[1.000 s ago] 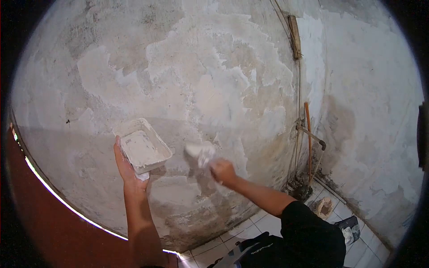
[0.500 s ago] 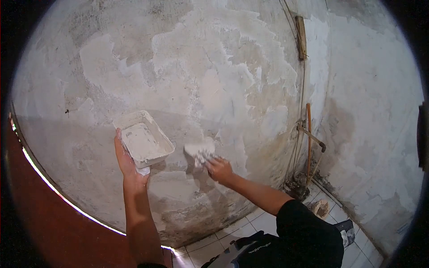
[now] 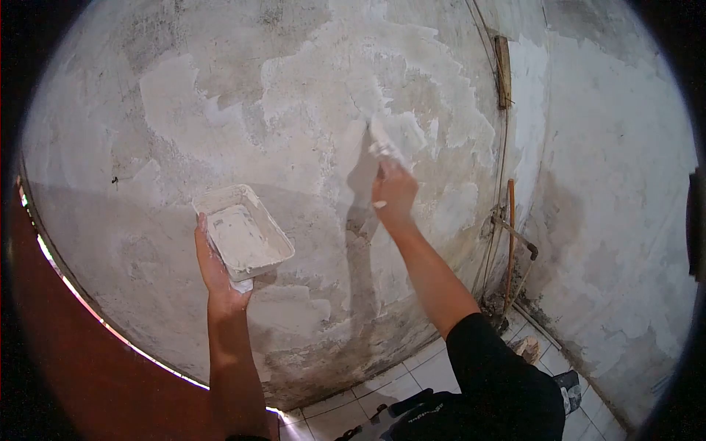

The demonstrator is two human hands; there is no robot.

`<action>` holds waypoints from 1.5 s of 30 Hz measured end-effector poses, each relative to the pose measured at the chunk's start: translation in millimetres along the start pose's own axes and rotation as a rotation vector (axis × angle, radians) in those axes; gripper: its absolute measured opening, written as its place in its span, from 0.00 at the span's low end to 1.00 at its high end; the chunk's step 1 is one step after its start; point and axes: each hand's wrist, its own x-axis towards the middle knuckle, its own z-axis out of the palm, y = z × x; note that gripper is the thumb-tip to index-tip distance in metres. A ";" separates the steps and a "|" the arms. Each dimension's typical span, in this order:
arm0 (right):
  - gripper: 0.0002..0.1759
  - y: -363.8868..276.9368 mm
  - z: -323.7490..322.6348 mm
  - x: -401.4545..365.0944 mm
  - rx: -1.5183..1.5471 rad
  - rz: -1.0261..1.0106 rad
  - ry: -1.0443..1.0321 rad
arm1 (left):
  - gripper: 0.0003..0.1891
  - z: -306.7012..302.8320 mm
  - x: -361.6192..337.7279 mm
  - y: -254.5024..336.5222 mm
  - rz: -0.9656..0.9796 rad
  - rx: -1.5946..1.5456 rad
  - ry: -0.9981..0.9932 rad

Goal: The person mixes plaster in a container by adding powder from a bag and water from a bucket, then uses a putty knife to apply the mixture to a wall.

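My left hand (image 3: pixel 218 268) holds up a rectangular tub (image 3: pixel 277 248) from below and from its left side. Pale filler (image 3: pixel 239 235) coats the inside of the tub. Higher and to the right, my right hand (image 3: pixel 395 192) is closed round a filler-covered spreading tool (image 3: pixel 382 141), whose edge is at the patchy plastered wall (image 3: pixel 294 147). The tool's handle is hidden in my fist, and its blade is slightly blurred.
In the corner, an orange pipe (image 3: pixel 510 235) stands upright beside a grey pipe with an elbow (image 3: pixel 531 250). A wooden strip (image 3: pixel 503 72) hangs above on the wall. White tiles (image 3: pixel 382 391) cover the floor, and a dark red surface (image 3: pixel 88 353) lies at lower left.
My right hand has moved up the wall with the tool, its forearm now steeper. My left hand and the tub sit almost where they were, slightly farther right in view.
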 end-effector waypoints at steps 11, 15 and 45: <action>0.16 -19.4 -15.1 -95.6 0.187 -0.220 -0.274 | 0.26 2.1 3.7 4.7 0.028 -0.005 0.014; 0.12 11.9 -15.9 -19.0 0.088 -0.080 0.051 | 0.27 3.7 2.4 3.3 0.006 -0.020 0.007; 0.21 -10.8 48.8 -131.5 0.000 -0.338 -0.306 | 0.25 7.0 3.3 4.2 0.020 -0.035 0.027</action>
